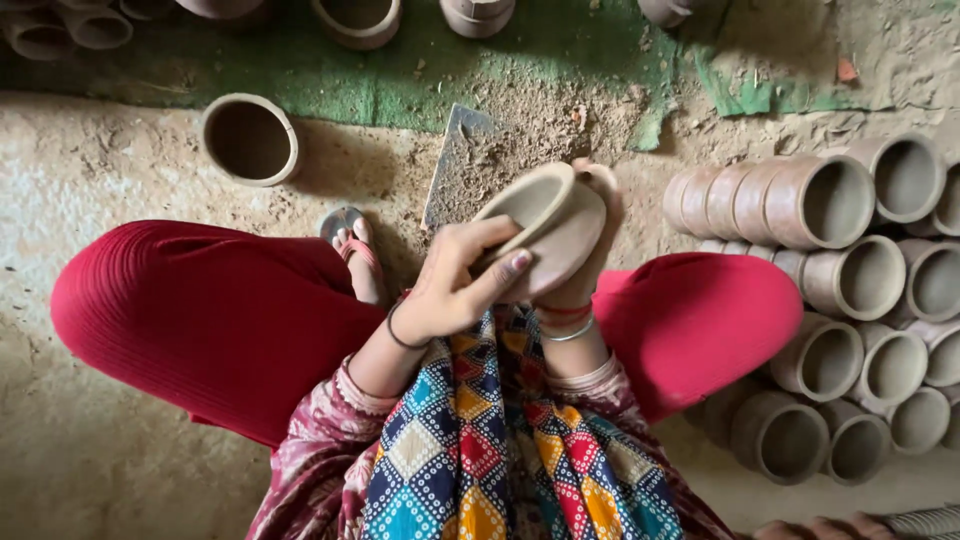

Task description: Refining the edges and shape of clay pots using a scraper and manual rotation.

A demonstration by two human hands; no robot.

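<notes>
Both hands hold a small, unfired clay cup [545, 225], matt grey-brown and smooth, tilted above the person's lap. The left hand [455, 285] curls over its near side, thumb pressed on the wall; the right hand [590, 255] cradles it from behind, fingertips hooked over the rim. Nested rows of similar cups [830, 290] lie on their sides to the right. A lone cup [248, 139] stands on the gritty, dusty earthen floor [90, 180], beside a worn green mat [420, 70] scattered with clay crumbs.
</notes>
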